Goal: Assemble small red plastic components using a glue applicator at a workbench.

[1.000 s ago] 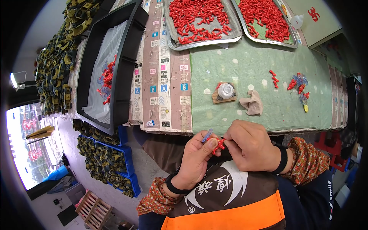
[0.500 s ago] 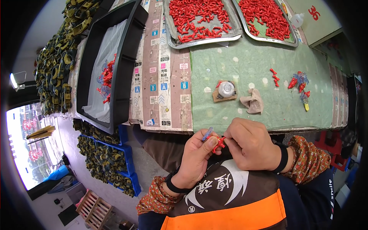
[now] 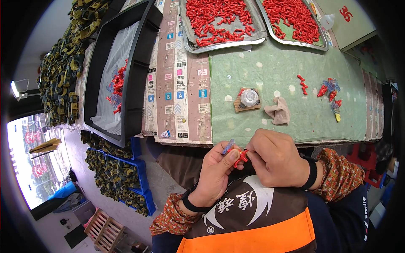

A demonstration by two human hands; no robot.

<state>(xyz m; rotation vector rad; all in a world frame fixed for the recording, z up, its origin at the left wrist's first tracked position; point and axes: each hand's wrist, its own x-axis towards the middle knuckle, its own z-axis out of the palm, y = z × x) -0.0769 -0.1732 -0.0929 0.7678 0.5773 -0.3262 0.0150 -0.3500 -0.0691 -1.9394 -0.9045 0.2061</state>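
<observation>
In front of my apron, my left hand (image 3: 214, 173) pinches a small red plastic toy figure (image 3: 241, 157) between thumb and fingers. A clear bluish plastic piece (image 3: 228, 146) sticks up from the same grip; whether the two are joined is hidden. My right hand (image 3: 276, 162) has its thumb and forefinger closed at the figure's right end, and its fingertips cover what they pinch. Beyond my hands on the green table cover lie a crumpled beige cloth (image 3: 279, 111) and a small round silvery container (image 3: 249, 98) on a cardboard piece (image 3: 247, 108).
Two metal trays (image 3: 228, 46) of red figures stand at the back. Several red pieces (image 3: 302, 85) and a red-and-blue cluster (image 3: 330, 88) lie to the right. At left is a black bin (image 3: 137, 76) with more; blue crates (image 3: 141, 168) hold dark green-yellow toy parts.
Almost nothing differs. Both hands stay at the red figure, which has shifted very slightly.
</observation>
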